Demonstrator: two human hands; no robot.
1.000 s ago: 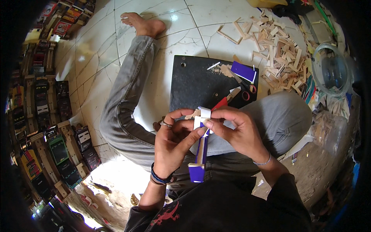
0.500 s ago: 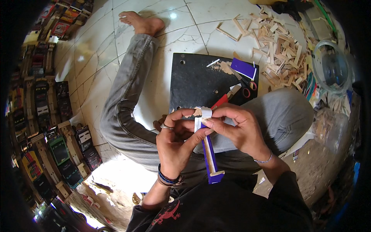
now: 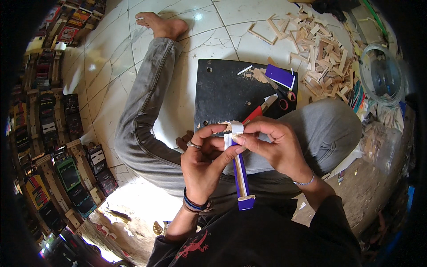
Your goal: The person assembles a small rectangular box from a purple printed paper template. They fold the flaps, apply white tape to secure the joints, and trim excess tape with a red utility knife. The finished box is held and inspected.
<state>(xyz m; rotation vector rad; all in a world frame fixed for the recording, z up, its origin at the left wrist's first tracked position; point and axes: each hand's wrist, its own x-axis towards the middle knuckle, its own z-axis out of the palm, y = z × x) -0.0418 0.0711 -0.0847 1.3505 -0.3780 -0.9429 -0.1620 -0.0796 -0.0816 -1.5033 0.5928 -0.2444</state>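
Observation:
My left hand [image 3: 205, 162] and my right hand [image 3: 271, 144] meet over my lap and both pinch the upper end of a narrow wooden frame [image 3: 240, 174] covered in purple paper. A white paper strip [image 3: 233, 129] wraps its top, under my fingertips. The frame's lower end hangs toward my chest. A ring sits on my left hand, a beaded band on that wrist, a thin chain on the right wrist.
A black work board [image 3: 227, 91] lies on the white tiled floor ahead, bearing a purple paper piece [image 3: 280, 74], scissors [image 3: 284, 95] and a red cutter [image 3: 254, 113]. A heap of wooden sticks [image 3: 320, 53] is at the upper right beside a clear jar [image 3: 382, 75]. Rows of small finished pieces [image 3: 49, 129] line the left.
The frame has swung so its lower end points more to the right and down. Both hands stay clamped on its top end.

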